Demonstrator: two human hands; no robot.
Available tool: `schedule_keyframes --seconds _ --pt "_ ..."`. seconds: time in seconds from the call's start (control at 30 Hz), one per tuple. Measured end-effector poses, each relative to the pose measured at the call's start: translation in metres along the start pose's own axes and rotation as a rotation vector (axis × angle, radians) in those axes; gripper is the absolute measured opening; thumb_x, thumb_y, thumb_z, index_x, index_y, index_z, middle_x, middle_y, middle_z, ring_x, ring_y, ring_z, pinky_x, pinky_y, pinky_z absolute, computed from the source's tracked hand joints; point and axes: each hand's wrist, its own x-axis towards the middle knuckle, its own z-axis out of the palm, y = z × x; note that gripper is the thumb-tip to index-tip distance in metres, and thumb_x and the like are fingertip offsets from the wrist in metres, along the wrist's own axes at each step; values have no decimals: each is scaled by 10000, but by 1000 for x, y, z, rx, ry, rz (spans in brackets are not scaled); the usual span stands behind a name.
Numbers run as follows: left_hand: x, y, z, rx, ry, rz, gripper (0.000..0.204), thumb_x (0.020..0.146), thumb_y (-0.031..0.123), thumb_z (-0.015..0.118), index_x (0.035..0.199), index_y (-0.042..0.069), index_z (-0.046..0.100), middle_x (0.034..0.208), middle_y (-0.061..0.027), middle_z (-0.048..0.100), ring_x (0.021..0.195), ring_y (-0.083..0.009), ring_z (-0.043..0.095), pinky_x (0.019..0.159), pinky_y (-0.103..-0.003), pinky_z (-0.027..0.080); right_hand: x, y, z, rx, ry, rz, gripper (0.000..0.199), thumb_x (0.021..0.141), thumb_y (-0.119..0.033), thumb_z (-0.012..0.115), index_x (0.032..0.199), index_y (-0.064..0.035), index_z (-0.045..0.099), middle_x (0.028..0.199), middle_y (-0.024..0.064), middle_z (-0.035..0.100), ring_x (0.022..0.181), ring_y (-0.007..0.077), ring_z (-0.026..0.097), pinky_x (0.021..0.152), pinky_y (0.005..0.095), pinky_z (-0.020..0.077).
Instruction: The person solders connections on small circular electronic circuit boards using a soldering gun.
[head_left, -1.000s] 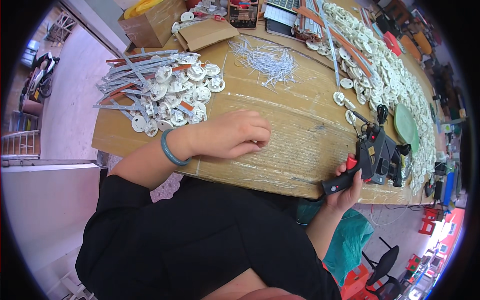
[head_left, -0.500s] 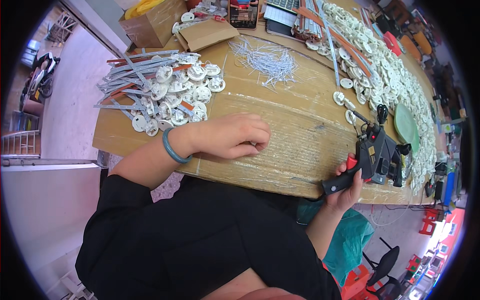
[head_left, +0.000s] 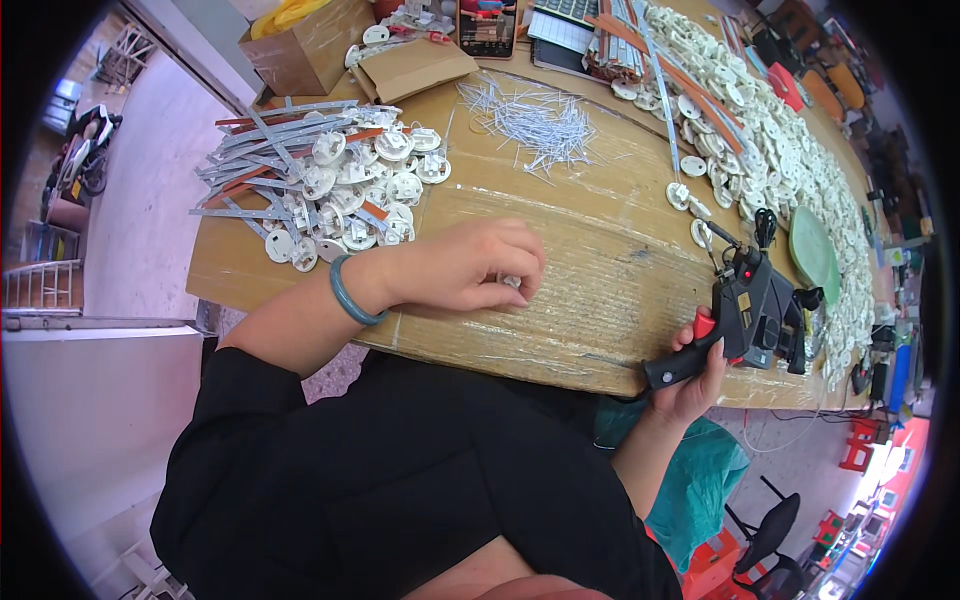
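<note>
My left hand [head_left: 480,262], with a blue-grey bangle at its wrist, is closed low over the wooden table. A small white piece [head_left: 512,281] peeks out between its thumb and fingers; most of it is covered. On the right, my right hand [head_left: 697,375] grips the handle of a black hand-held power tool [head_left: 745,305] with a red trigger, its front pointing away from me. Left of my left hand lies a pile of round white plastic parts [head_left: 350,185] with metal strips [head_left: 250,150]. Beyond it are scattered thin white ties [head_left: 535,125].
A large heap of white round parts [head_left: 770,150] covers the table's right side, beside a green dish [head_left: 812,250]. A cardboard box [head_left: 310,50], a flat cardboard piece [head_left: 415,68] and a phone [head_left: 487,28] stand along the back. A green bag [head_left: 695,490] hangs below the edge.
The fingers of my left hand have lifted a little, and the small white piece between them now shows. My right hand and the tool stay put.
</note>
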Motion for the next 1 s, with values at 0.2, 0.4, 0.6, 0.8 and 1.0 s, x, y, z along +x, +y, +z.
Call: schedule_keyframes --seconds 0.2,0.4,0.6,0.8,1.0 --pt "-3 1 -3 20 202 -157 89 824 127 737 856 64 682 830 -59 641 787 -258 629 714 -358 499 0 0 -1 25 -8 5 473 1043 -221 479 1404 71 391 1316 224 551 926 225 562 785 322 495" --pt "-5 8 0 102 180 -280 99 880 104 701 919 25 656 864 -101 646 768 -252 632 680 -335 499 0 1 -3 9 2 2 474 1039 -220 483 1402 73 396 1327 227 549 926 227 563 788 325 495" --pt "-7 2 6 154 182 -338 104 918 95 634 959 21 573 898 -124 639 816 -309 628 728 -367 501 1 2 -4 2 7 7 481 1034 -219 493 1402 73 394 1330 227 546 927 230 566 790 325 495" --pt "-4 -6 7 49 151 -206 86 909 89 647 949 36 591 920 -115 643 858 -295 626 765 -369 497 0 1 5 24 36 -3 467 1013 -182 513 1394 65 402 1292 238 559 899 233 580 754 320 508" --pt "-3 3 -4 52 256 -284 75 840 88 736 891 43 705 889 -76 675 840 -221 641 714 -333 509 0 1 -2 22 45 -5 465 1014 -189 511 1389 67 409 1297 235 557 900 228 575 756 320 502"
